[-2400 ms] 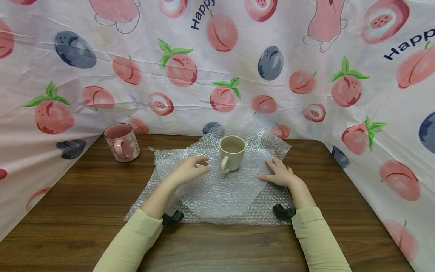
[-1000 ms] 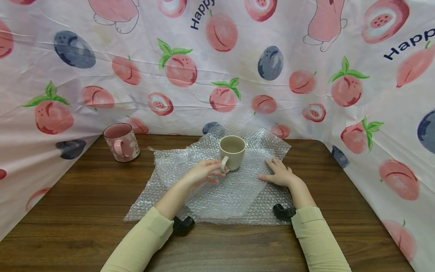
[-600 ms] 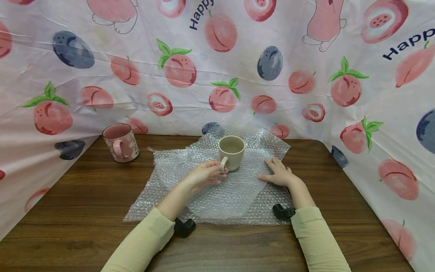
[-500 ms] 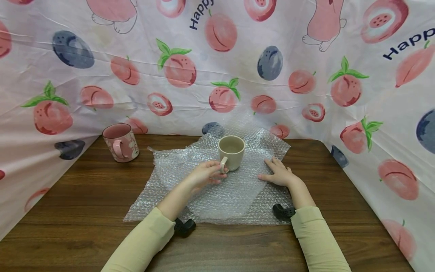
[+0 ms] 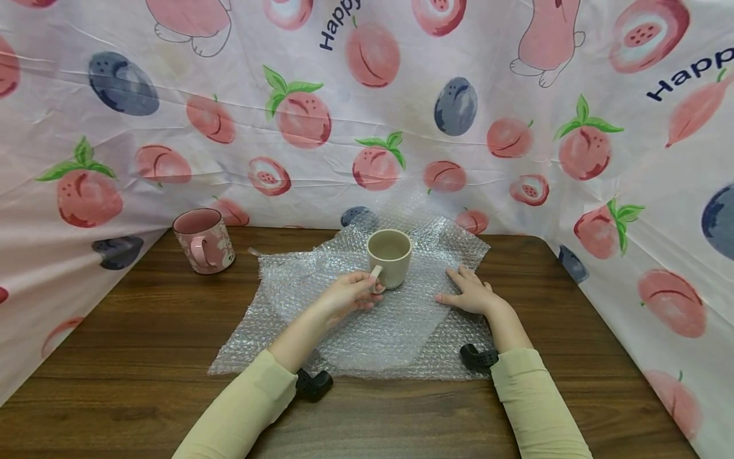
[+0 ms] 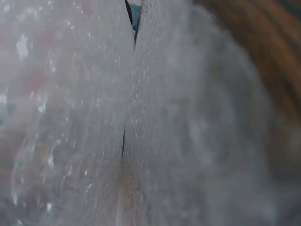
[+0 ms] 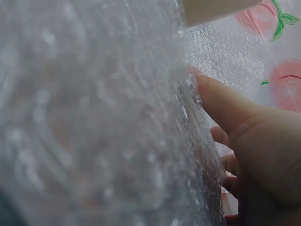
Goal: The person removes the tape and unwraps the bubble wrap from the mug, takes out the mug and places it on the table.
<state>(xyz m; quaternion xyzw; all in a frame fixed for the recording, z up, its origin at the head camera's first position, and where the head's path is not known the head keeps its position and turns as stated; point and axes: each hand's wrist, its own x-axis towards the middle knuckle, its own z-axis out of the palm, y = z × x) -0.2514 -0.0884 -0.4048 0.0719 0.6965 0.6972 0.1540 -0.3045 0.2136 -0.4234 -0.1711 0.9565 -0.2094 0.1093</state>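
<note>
A cream mug (image 5: 392, 271) stands upright on a sheet of bubble wrap (image 5: 378, 338) in the head view, its handle turned toward my left side. My left hand (image 5: 346, 296) pinches that handle between thumb and fingers. To the right of the mug, my right hand (image 5: 470, 294) rests on the bubble wrap with its fingers spread. In the right wrist view the thumb of the right hand (image 7: 263, 136) lies at the edge of the wrap, and part of the cream mug (image 7: 216, 8) shows at the top. Bubble wrap (image 6: 70, 103) fills most of the left wrist view.
A pink patterned mug (image 5: 205, 245) stands at the back left of the dark wooden table (image 5: 143, 370). The bubble wrap's far edge runs up against the fruit-print curtain (image 5: 229, 64), which closes off the back and sides.
My left hand has come in from the left to the cream mug and taken hold of its handle. The mug has shifted slightly left. My right hand has stayed in place.
</note>
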